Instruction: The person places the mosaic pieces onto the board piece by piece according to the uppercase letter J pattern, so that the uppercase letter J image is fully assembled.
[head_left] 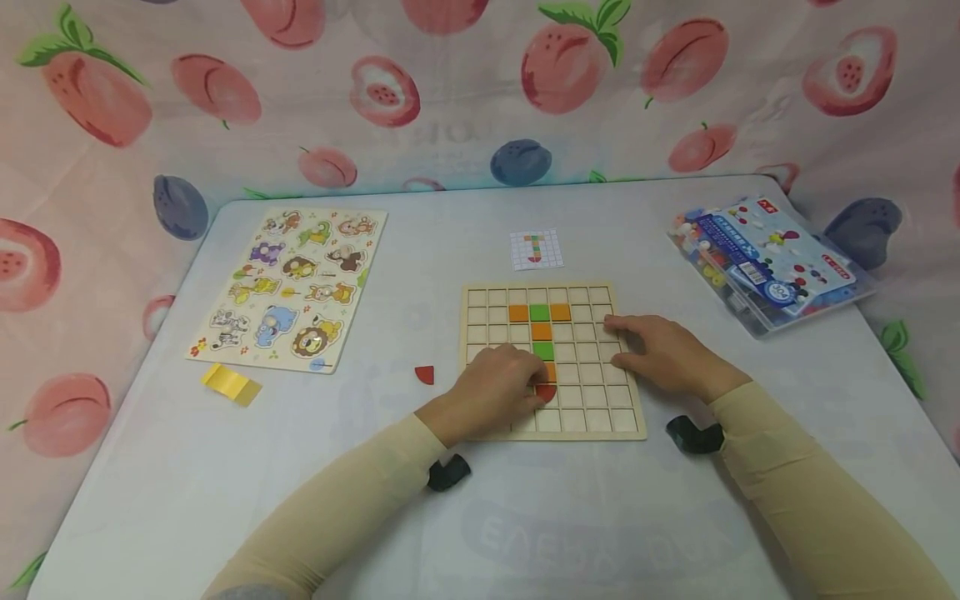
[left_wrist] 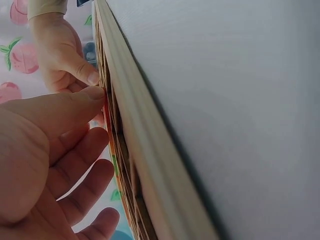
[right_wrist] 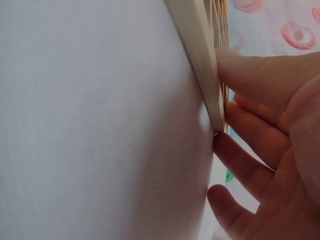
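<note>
A wooden grid board point(head_left: 600, 421) lies flat on the table, with orange and green square tiles point(head_left: 539, 312) set in a T shape. At the lower end of the T is a red quarter-circle tile point(head_left: 546, 392). My left hand point(head_left: 491, 387) reaches over the board's left part and pinches this red tile between thumb and forefinger. My right hand point(head_left: 671, 354) rests on the board's right edge, its thumb point(right_wrist: 255, 75) and fingertips touching the rim. Another red quarter-circle tile point(head_left: 424, 375) lies on the table left of the board.
Behind the board lies a small pattern card point(head_left: 536, 249). To the left are an animal puzzle board point(head_left: 287, 287) and a folded yellow strip point(head_left: 231, 384). A clear plastic box point(head_left: 772, 262) of colourful pieces stands at the right. A peach-print cloth point(head_left: 450, 150) hangs behind the table.
</note>
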